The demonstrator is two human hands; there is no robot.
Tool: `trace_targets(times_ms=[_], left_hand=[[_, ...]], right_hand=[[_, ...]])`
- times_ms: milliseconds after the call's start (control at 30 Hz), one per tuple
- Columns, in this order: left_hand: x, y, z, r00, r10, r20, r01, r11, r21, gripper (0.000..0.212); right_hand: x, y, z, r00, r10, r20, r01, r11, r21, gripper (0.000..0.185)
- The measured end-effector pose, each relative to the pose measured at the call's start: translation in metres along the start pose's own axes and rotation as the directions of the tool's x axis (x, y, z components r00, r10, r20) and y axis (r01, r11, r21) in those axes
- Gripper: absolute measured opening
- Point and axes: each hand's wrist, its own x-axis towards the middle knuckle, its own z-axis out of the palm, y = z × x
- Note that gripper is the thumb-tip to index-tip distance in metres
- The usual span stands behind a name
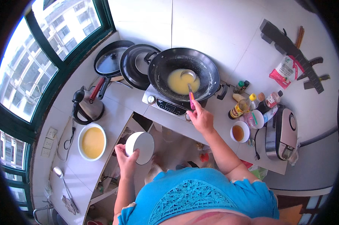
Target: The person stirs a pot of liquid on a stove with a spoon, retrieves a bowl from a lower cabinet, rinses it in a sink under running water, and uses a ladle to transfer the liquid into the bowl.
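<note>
My right hand (201, 116) grips the pink handle of a metal ladle (190, 94), whose bowl rests in pale yellow liquid (176, 84) inside a large black wok (207, 67). The wok sits on an induction cooker (169, 106) with a control panel. In my left hand (127, 157) is a white bowl (141, 147), tilted, held by its rim and side in front of my body; no contents show in it. To the left of that hand, a white basin (80, 140) of yellow liquid stands on the counter.
Pan lids (134, 80), a frying pan (98, 57) and an electric kettle (95, 109) stand left of the wok. A long spoon (64, 180) lies at lower left. Sauce bottles (241, 108), a bowl of brown liquid (243, 139) and a rice cooker (280, 135) are on the right.
</note>
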Motion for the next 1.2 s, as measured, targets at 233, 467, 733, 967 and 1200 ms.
trace_targets(times_ms=[233,467,733,967,1200], left_hand=[[0.052,0.001,0.019,0.948,-0.149,0.282,0.249,0.899,-0.360,0.059],[0.086,-0.001,0.022,0.654,-0.367,0.661,0.732,0.528,-0.431,0.071],[0.114,0.008,0.025,0.898,-0.109,0.427,0.193,0.969,-0.157,0.074],[0.136,0.008,0.028,0.841,0.537,0.073,-0.469,0.654,0.593,0.085],[0.158,0.002,0.035,0.939,-0.136,0.317,0.221,0.943,-0.250,0.058]], right_hand=[[0.036,0.025,0.008,0.970,0.218,-0.105,-0.148,0.879,0.452,0.028],[0.114,0.045,-0.013,0.836,0.541,0.095,-0.432,0.540,0.722,0.030],[0.126,0.044,-0.012,0.898,0.370,0.236,-0.438,0.718,0.542,0.022],[0.098,0.043,-0.022,0.973,-0.081,0.215,0.055,0.990,0.128,0.022],[0.076,0.038,-0.030,0.913,0.288,0.290,-0.408,0.614,0.675,0.020]])
